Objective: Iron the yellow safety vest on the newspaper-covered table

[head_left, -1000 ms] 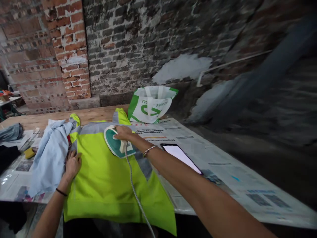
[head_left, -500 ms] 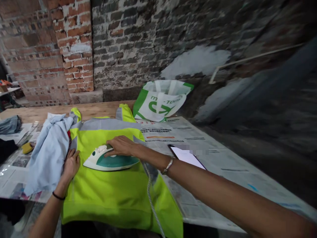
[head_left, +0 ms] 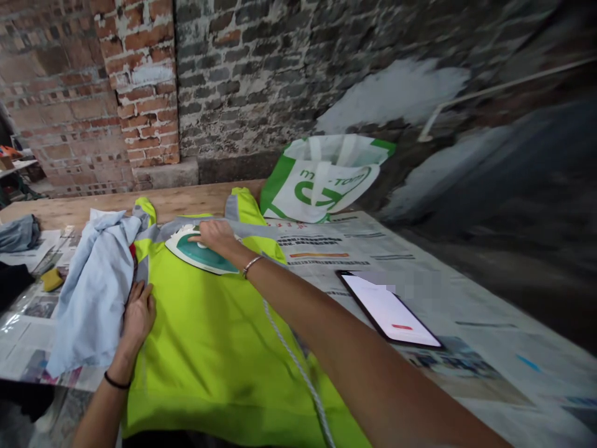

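Observation:
A neon-yellow garment [head_left: 200,348] with grey reflective bands lies spread over the table's near edge. My right hand [head_left: 215,236] is closed around the handle of a white and green iron [head_left: 205,256], whose pointed end faces left. The iron rests on the upper part of the garment, against the grey band. Its pale braided cord [head_left: 298,367] trails down toward me across the cloth. My left hand [head_left: 138,311] lies flat on the garment's left edge, fingers stretched out, beside a light-blue cloth [head_left: 93,292].
Newspaper [head_left: 321,249] covers much of the wooden table [head_left: 196,199]. A smartphone [head_left: 389,308] with a lit screen lies right of my forearm. Behind it stands a white and green bag [head_left: 326,180] near the brick wall [head_left: 242,87]. A yellow object [head_left: 52,279] lies at left.
My right hand has slid the iron away from me, up the garment to the grey band. My left hand stays at the left edge. More of the phone shows now.

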`<state>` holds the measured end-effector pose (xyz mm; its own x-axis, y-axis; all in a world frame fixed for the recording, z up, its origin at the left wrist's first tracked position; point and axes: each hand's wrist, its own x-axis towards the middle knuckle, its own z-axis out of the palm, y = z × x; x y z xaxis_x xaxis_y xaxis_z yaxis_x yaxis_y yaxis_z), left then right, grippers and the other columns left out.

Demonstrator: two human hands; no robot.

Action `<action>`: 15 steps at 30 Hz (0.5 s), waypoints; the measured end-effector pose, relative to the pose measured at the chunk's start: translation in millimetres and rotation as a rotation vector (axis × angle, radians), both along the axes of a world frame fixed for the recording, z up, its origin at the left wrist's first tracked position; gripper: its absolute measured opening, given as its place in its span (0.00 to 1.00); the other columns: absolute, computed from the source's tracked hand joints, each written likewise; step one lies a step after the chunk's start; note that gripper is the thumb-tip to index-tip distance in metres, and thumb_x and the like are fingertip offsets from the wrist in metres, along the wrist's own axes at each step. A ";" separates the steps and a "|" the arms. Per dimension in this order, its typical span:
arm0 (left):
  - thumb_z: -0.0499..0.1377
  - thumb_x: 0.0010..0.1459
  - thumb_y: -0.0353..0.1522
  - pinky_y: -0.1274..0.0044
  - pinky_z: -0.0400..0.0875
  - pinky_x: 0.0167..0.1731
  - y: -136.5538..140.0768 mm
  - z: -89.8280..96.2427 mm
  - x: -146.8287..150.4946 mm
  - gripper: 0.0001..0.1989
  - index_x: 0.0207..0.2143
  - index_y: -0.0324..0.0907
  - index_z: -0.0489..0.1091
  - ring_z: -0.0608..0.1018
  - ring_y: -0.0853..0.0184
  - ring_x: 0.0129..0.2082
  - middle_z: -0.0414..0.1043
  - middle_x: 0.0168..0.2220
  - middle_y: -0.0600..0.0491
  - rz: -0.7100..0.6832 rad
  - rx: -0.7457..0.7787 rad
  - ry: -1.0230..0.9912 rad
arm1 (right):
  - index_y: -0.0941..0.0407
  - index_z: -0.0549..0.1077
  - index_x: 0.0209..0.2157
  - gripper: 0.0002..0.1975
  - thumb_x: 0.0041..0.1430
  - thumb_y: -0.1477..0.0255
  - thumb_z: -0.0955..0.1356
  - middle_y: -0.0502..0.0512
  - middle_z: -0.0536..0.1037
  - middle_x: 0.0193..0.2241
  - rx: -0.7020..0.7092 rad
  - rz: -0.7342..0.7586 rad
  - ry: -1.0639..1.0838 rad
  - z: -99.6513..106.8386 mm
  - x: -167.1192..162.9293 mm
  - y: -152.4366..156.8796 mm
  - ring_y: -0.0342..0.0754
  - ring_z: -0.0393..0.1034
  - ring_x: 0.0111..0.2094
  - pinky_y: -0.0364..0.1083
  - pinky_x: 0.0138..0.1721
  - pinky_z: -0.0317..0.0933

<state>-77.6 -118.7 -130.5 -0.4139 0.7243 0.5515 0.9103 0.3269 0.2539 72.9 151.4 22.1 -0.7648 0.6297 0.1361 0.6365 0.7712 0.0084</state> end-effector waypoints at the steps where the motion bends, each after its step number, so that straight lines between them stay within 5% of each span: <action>1: 0.51 0.66 0.29 0.57 0.70 0.64 0.5 -0.4 0.0 0.20 0.55 0.38 0.75 0.75 0.52 0.62 0.75 0.59 0.40 0.004 0.004 0.001 | 0.63 0.77 0.54 0.32 0.70 0.48 0.63 0.77 0.80 0.50 0.000 -0.013 0.005 -0.3 -3.1 3.7 0.64 0.75 0.54 0.52 0.52 0.65; 6: 0.52 0.65 0.29 0.58 0.71 0.64 1.7 -3.1 0.2 0.20 0.56 0.38 0.75 0.75 0.53 0.62 0.75 0.60 0.41 0.020 0.016 -0.011 | 0.59 0.79 0.51 0.33 0.67 0.44 0.65 0.69 0.82 0.49 -0.067 0.039 -0.073 10.7 7.2 1.7 0.60 0.77 0.52 0.48 0.46 0.65; 15: 0.51 0.64 0.30 0.57 0.71 0.63 5.3 3.1 -3.6 0.20 0.53 0.38 0.76 0.76 0.51 0.62 0.75 0.58 0.39 0.007 0.021 -0.040 | 0.52 0.81 0.42 0.25 0.60 0.44 0.71 0.58 0.86 0.37 -0.148 0.340 -0.187 19.1 92.8 -60.6 0.57 0.81 0.44 0.44 0.37 0.60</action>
